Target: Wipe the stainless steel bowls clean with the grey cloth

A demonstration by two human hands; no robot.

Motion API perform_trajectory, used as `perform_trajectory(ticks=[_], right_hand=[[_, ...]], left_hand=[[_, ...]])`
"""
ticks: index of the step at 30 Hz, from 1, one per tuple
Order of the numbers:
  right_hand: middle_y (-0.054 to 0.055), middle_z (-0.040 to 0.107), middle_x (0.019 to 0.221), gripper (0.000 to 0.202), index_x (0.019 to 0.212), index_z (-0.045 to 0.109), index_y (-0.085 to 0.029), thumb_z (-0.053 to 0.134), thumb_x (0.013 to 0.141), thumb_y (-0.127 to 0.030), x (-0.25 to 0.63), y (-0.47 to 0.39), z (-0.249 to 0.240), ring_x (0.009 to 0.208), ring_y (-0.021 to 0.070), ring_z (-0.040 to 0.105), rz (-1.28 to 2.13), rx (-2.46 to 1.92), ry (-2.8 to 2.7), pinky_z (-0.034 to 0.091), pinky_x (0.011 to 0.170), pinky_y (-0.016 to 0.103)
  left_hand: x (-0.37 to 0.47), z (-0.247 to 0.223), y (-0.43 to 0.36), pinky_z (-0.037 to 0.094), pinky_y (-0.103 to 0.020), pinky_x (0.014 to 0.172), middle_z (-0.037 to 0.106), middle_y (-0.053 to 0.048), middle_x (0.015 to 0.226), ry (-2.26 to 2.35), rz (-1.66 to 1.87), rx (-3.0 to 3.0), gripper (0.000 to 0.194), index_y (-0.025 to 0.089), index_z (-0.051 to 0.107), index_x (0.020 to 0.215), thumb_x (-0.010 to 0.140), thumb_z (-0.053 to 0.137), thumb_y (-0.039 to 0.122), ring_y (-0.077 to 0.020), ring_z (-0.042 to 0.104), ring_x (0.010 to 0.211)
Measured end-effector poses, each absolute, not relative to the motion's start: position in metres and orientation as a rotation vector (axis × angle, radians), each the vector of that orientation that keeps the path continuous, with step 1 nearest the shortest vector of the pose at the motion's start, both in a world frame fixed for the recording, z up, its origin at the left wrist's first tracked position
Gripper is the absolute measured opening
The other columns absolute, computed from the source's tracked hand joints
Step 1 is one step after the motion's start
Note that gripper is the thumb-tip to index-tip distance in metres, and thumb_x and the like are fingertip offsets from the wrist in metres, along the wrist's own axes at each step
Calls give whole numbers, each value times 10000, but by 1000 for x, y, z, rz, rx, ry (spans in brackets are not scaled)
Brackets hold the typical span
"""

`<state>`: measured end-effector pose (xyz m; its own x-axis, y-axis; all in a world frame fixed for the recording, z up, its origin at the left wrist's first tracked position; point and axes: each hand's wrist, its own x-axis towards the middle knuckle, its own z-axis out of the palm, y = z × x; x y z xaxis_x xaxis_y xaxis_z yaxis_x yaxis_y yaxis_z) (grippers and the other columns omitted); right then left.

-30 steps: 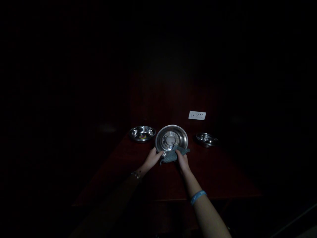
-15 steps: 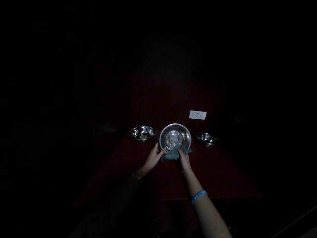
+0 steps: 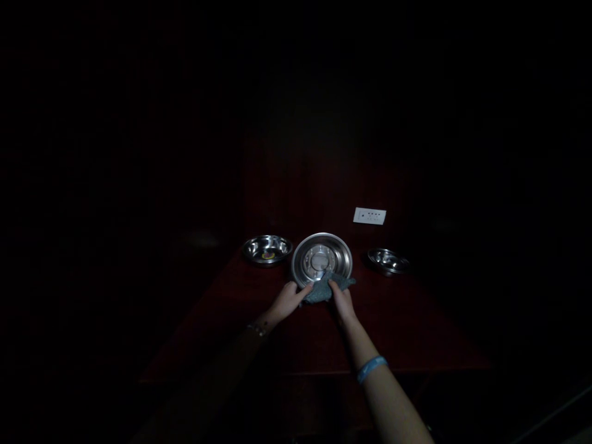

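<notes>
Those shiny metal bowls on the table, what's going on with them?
A person holds the middle bowl tilted up, its inside facing them. The left hand grips its lower left edge, while the right hand holds a grey-green cloth against the lower part. Two more metal bowls sit on the dark red table: the left bowl, with a coloured mark inside, and the right bowl. Neither is being touched.

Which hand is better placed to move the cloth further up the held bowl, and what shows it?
Probably the right hand: its thumb lies on the cloth at the near side of the tilted metal bowl. The left hand holds the bowl's lower left rim, so seems better kept for steadying.
</notes>
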<state>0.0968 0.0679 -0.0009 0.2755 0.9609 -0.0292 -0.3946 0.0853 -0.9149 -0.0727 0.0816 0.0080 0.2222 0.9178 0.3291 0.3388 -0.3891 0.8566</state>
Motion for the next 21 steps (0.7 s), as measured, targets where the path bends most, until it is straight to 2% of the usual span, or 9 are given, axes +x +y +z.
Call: perform_trajectory(ticks=[10, 16, 21], right_hand=[[71, 750, 944, 429, 996, 691, -172, 733, 651, -424, 97, 66, 2, 884, 252, 705, 1147, -1007, -717, 563, 688, 314], [71, 752, 949, 456, 1021, 689, -161, 735, 652, -426, 97, 67, 0, 874, 251, 706, 1130, -1000, -702, 564, 693, 315], [66, 753, 975, 416, 1010, 697, -162, 720, 671, -402, 98, 70, -3, 915, 248, 704, 1100, -978, -745, 562, 783, 335]], left_hand=[[-72, 1, 91, 469, -358, 963, 726, -127, 1076, 1107, 1228, 1843, 433, 129, 700, 992, 822, 529, 488, -254, 656, 1043], [-72, 7, 90, 458, -391, 998, 700, -129, 1139, 1037, 1380, 1795, 415, 127, 658, 1091, 817, 567, 424, -258, 640, 1079], [-73, 18, 91, 406, -366, 1066, 627, -104, 1291, 923, 1615, 1589, 493, 166, 572, 1251, 849, 551, 450, -237, 568, 1211]])
